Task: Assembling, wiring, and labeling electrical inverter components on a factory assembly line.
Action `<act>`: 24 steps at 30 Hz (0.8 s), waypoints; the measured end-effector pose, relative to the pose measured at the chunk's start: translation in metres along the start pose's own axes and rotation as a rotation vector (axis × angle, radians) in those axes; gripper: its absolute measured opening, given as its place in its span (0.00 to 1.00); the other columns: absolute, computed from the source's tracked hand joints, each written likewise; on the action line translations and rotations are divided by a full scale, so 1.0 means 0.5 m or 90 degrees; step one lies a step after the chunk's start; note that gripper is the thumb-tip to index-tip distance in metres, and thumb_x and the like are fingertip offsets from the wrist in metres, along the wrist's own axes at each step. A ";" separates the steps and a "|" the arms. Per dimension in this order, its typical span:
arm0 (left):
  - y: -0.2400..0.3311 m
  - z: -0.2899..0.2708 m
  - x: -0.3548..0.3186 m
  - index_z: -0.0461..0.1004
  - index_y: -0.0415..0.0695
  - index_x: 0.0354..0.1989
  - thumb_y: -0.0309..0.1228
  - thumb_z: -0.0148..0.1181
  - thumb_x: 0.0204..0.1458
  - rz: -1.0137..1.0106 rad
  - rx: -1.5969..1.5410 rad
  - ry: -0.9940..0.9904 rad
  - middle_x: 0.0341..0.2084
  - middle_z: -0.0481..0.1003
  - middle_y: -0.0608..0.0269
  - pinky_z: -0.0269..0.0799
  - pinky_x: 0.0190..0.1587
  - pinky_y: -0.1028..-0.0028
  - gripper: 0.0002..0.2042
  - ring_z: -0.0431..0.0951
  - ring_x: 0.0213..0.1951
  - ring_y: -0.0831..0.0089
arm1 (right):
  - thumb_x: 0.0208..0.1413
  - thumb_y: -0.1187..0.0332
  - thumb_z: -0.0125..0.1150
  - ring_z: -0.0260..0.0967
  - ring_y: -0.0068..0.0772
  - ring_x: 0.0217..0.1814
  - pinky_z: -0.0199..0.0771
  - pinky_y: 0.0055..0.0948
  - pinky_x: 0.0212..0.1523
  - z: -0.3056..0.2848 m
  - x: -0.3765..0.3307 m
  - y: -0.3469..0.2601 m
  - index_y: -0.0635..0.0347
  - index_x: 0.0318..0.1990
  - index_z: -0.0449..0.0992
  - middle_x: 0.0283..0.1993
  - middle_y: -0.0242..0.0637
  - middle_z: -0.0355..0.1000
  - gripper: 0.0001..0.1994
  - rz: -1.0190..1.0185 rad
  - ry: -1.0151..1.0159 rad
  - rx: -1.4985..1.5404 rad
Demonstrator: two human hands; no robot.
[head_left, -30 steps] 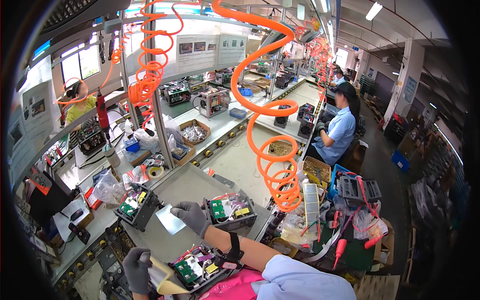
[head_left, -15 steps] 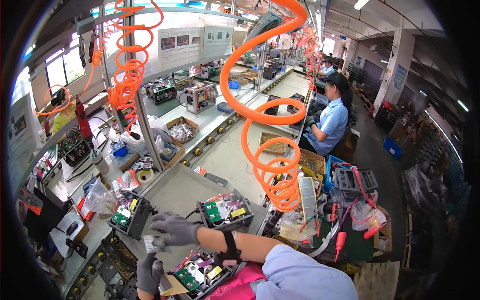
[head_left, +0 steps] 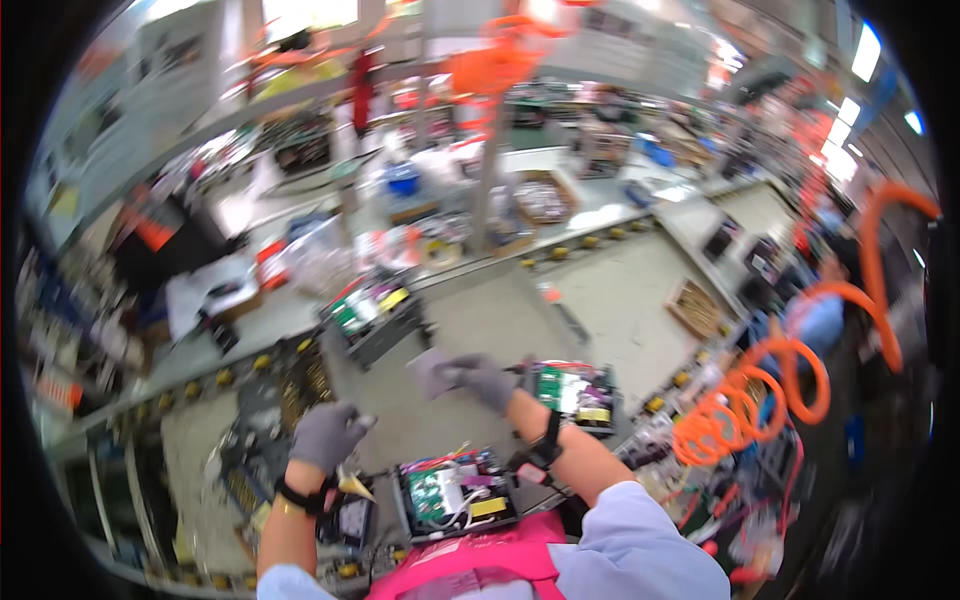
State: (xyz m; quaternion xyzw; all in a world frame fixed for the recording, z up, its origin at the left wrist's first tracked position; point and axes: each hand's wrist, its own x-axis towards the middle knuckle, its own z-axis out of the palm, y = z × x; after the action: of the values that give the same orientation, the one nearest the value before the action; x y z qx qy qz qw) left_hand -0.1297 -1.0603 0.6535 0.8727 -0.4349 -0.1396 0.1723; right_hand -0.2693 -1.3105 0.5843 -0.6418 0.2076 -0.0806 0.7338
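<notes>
Bright window (head_left: 308,13) at top edge; ceiling lamps (head_left: 866,53) lit, upper right.

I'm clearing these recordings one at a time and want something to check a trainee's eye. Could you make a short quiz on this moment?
1. Short answer: what is in the right hand?
2. True or false: the left hand is holding an orange coiled hose.
3. Count: how many open units with green boards stand around the hands?

Key:
1. A small pale sheet; blur hides any detail on it.
2. False; nothing orange is in its grasp.
3. Three: one in front of the pink apron, one farther off to the left, one farther off to the right.
</notes>
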 end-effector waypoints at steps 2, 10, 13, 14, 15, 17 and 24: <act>-0.014 -0.033 0.016 0.77 0.47 0.32 0.46 0.58 0.48 -0.101 0.090 0.000 0.24 0.76 0.52 0.71 0.33 0.59 0.15 0.77 0.30 0.54 | 0.53 0.65 0.61 0.71 0.23 0.43 0.72 0.24 0.46 -0.023 0.048 0.042 0.66 0.43 0.77 0.40 0.36 0.75 0.14 0.066 0.003 0.101; -0.063 0.028 0.159 0.71 0.46 0.34 0.40 0.62 0.45 -0.098 0.191 0.053 0.30 0.75 0.55 0.72 0.32 0.60 0.14 0.78 0.31 0.55 | 0.51 0.64 0.65 0.71 0.22 0.40 0.71 0.24 0.43 0.001 0.254 0.173 0.64 0.41 0.78 0.36 0.32 0.76 0.14 0.088 -0.107 0.124; -0.070 0.080 0.241 0.69 0.47 0.38 0.36 0.63 0.42 -0.048 0.205 0.076 0.33 0.74 0.56 0.73 0.31 0.61 0.15 0.78 0.31 0.56 | 0.50 0.64 0.66 0.71 0.22 0.40 0.70 0.25 0.45 0.004 0.293 0.192 0.65 0.41 0.78 0.37 0.32 0.76 0.14 0.080 -0.118 0.095; -0.073 0.096 0.266 0.68 0.47 0.40 0.34 0.64 0.41 -0.034 0.221 0.075 0.34 0.73 0.56 0.73 0.30 0.62 0.17 0.79 0.31 0.57 | 0.50 0.66 0.65 0.71 0.23 0.40 0.70 0.25 0.45 0.004 0.298 0.194 0.65 0.40 0.78 0.38 0.33 0.76 0.13 0.102 -0.118 0.082; -0.084 0.122 0.291 0.68 0.47 0.40 0.34 0.64 0.41 -0.040 0.221 0.072 0.34 0.73 0.56 0.73 0.30 0.62 0.17 0.79 0.31 0.57 | 0.51 0.68 0.65 0.72 0.23 0.40 0.70 0.24 0.45 0.004 0.304 0.199 0.65 0.40 0.78 0.38 0.34 0.76 0.11 0.123 -0.117 0.071; -0.104 0.167 0.331 0.66 0.48 0.41 0.32 0.60 0.45 -0.087 0.278 0.062 0.31 0.74 0.58 0.73 0.27 0.63 0.15 0.79 0.30 0.56 | 0.51 0.68 0.65 0.71 0.23 0.40 0.70 0.24 0.45 0.002 0.320 0.218 0.65 0.40 0.78 0.39 0.34 0.76 0.12 0.131 -0.116 0.083; -0.139 0.139 0.363 0.67 0.51 0.40 0.26 0.49 0.51 -0.018 0.251 -0.028 0.27 0.76 0.61 0.72 0.25 0.64 0.08 0.79 0.28 0.61 | 0.49 0.69 0.66 0.71 0.22 0.37 0.69 0.24 0.42 -0.019 0.337 0.245 0.67 0.41 0.78 0.37 0.35 0.77 0.13 0.142 -0.131 0.081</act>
State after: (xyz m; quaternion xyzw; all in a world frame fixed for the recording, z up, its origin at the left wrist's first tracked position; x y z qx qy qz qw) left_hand -0.0016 -1.1802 0.5444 0.8924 -0.4451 -0.0731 -0.0135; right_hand -0.1395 -1.3639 0.4299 -0.5718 0.1957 0.0541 0.7948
